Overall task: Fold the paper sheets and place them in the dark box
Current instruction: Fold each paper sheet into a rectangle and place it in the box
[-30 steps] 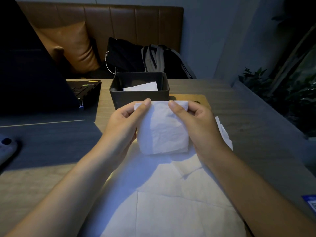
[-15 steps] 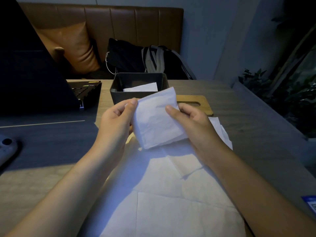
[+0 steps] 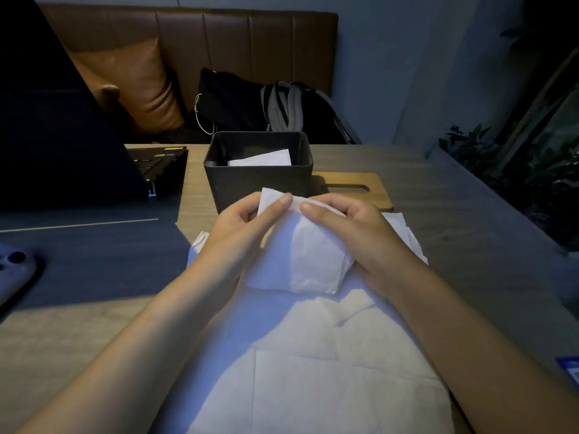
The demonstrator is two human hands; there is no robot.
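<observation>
**Two hands pinching a folded sheet before the dark box**

We are looking down at a dim wooden worktop [image 3: 438, 214] backed by a brown leather bench [image 3: 194, 42]. Our left hand [image 3: 241, 233] and right hand [image 3: 354, 233] are both pinching one folded paper sheet [image 3: 300, 261] above a pile of flat sheets [image 3: 313, 371]. The dark box [image 3: 260, 183] is standing just beyond, holding one folded sheet [image 3: 263, 158]. Open worktop is lying to the right.

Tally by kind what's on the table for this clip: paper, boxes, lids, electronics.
Paper, 3: sheet in both hands, folded sheet in box, loose pile, not countable singly
Dark box: 1
Wooden lid: 1
Laptop: 1
Phone: 1
Total: 7
</observation>
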